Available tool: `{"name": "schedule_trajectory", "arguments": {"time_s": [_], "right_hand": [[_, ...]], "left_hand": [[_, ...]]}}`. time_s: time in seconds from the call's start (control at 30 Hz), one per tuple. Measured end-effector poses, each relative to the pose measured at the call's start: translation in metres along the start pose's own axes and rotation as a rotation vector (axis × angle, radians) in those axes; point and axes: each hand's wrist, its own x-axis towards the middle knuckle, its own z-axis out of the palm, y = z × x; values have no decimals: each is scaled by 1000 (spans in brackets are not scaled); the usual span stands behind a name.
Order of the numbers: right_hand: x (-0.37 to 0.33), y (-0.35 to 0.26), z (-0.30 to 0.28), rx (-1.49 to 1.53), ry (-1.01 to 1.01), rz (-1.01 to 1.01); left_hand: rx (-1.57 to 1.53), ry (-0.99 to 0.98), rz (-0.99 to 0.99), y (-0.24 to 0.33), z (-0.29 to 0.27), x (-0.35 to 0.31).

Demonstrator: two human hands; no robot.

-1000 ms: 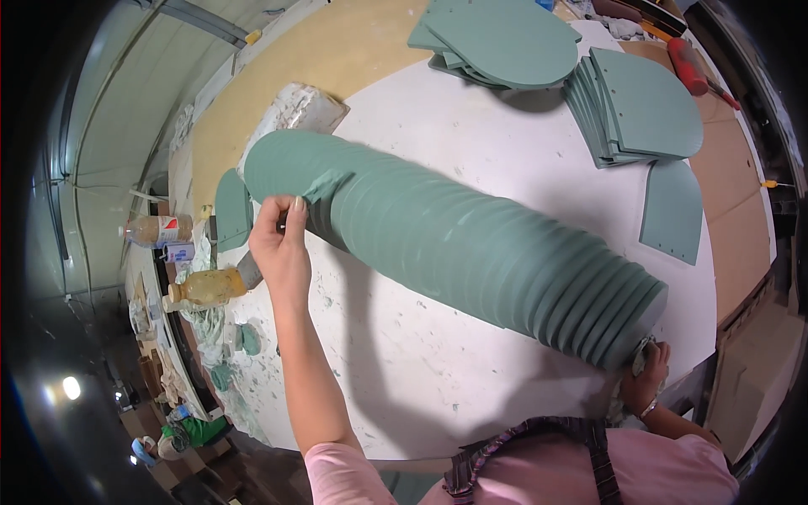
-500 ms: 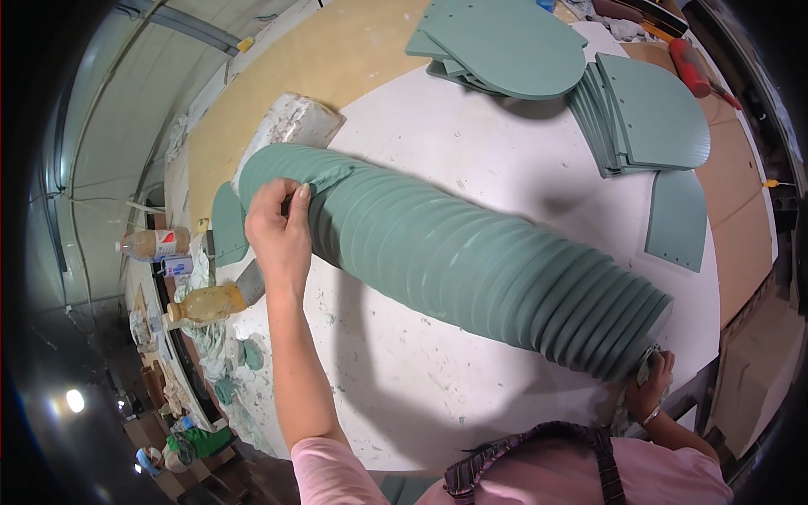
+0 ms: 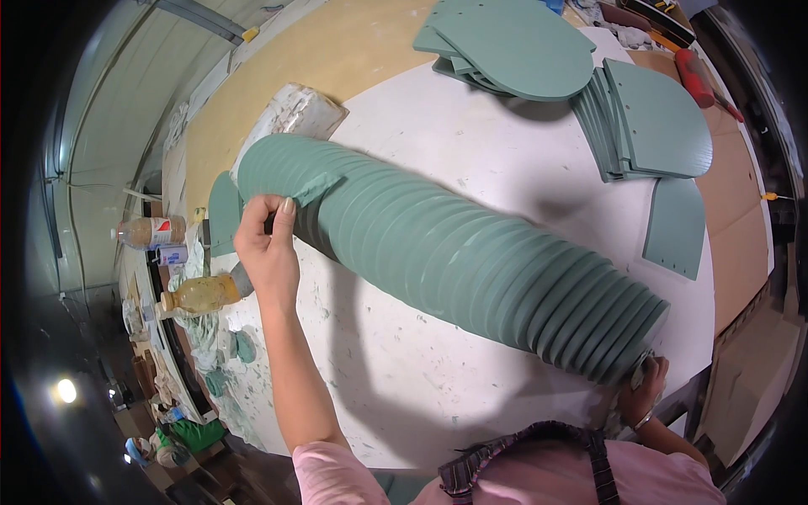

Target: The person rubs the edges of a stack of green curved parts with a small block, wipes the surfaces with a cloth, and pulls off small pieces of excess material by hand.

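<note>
The two hands are well apart. At 9 o'clock the left hand [image 3: 268, 244] pinches a thin green scrap [image 3: 318, 187], perhaps cloth, between thumb and fingers, probably for fine control; it lies over the row. At 4 o'clock the right hand [image 3: 646, 394] seems closed around a crumpled pale cloth [image 3: 640, 372] at the row's end, perhaps to steady it. The long row of green rounded panels [image 3: 471, 244] stretches from 10 to 4 o'clock across the white table [image 3: 404, 379], standing on edge, so only rims look outward. At 11 o'clock, a white plastic-wrapped block [image 3: 299, 109] probably supports the far end. Flat stacks of green panels [image 3: 522, 50] wait at 1 and 2 o'clock, apart from the row.
</note>
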Motion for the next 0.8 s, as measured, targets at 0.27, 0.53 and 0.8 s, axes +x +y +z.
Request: {"name": "schedule_trajectory", "arguments": {"time_s": [0.27, 0.53, 0.8], "right_hand": [[2, -2, -1, 17, -10, 6], [-2, 4, 4, 17, 24, -21], [-4, 5, 5, 32, 3, -24]], "left_hand": [[-174, 104, -225, -2, -5, -52], [-371, 160, -312, -15, -2, -90], [-332, 135, -316, -15, 0, -108]]}}
